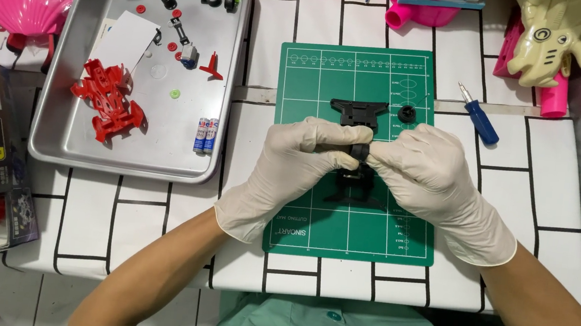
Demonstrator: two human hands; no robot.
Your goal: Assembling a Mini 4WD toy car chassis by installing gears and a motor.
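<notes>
Both my hands wear pale latex gloves and meet over a green cutting mat. My left hand grips a black plastic toy-car chassis, which hangs partly hidden under my palms. My right hand pinches a small black wheel against the chassis. On the mat beyond my fingers lie a black bumper-like part and a second small black wheel.
A metal tray at left holds a red car body, a white card, two batteries, black wheels and small red parts. A blue-handled screwdriver lies right of the mat. Plastic toys line the far edge; boxes sit at far left.
</notes>
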